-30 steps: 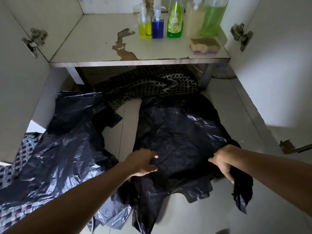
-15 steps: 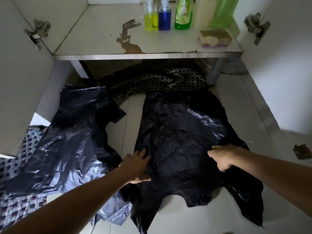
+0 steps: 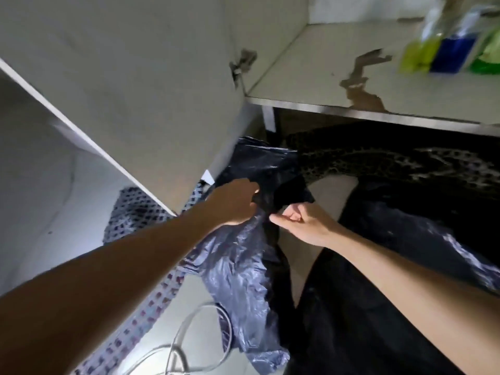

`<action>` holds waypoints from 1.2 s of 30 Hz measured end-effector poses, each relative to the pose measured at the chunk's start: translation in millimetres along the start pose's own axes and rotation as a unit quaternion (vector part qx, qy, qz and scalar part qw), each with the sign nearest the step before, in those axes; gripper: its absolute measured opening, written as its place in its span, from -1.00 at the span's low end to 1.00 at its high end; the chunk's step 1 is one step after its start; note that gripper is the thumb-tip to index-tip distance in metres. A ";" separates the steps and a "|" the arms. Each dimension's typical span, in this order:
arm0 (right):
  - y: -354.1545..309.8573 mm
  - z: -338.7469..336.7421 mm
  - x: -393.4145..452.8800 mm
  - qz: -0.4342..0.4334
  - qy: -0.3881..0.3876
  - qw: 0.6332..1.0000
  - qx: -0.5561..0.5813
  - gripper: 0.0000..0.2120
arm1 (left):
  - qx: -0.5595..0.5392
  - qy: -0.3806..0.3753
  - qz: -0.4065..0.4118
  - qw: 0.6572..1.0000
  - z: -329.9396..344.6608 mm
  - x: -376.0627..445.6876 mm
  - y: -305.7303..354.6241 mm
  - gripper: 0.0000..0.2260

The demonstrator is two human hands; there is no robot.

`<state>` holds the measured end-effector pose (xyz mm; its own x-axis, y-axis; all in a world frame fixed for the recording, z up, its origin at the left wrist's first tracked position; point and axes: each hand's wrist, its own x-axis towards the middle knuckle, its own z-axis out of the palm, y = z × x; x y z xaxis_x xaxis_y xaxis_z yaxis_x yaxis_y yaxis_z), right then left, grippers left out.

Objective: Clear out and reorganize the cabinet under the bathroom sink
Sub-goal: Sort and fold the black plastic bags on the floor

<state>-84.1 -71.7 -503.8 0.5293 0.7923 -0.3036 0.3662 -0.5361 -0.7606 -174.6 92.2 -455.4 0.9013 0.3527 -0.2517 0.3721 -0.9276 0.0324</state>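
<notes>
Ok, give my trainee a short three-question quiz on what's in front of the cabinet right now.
1. True or false: both hands are on the left plastic bag.
2. Which bottle stands between the yellow and green ones on the shelf? A) red B) blue C) white
3. Fill in: a thin white ____ loops on the floor near the bottom edge.

Key: 1. True; the left hand and right hand both reach it, though the exact grip is blurred. 2. B. 3. Cable.
</notes>
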 end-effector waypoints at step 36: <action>-43.6 104.6 -16.4 0.077 0.163 0.972 0.150 -0.65 | -0.069 -0.088 -0.105 0.988 -40.8 -16.8 -16.6 -0.72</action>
<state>-188.7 -30.8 -525.7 0.7923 0.5487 -0.2667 0.0498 -0.4938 -0.8681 -186.8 106.6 -412.2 0.7532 0.4979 -0.4299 0.5845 -0.8063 0.0903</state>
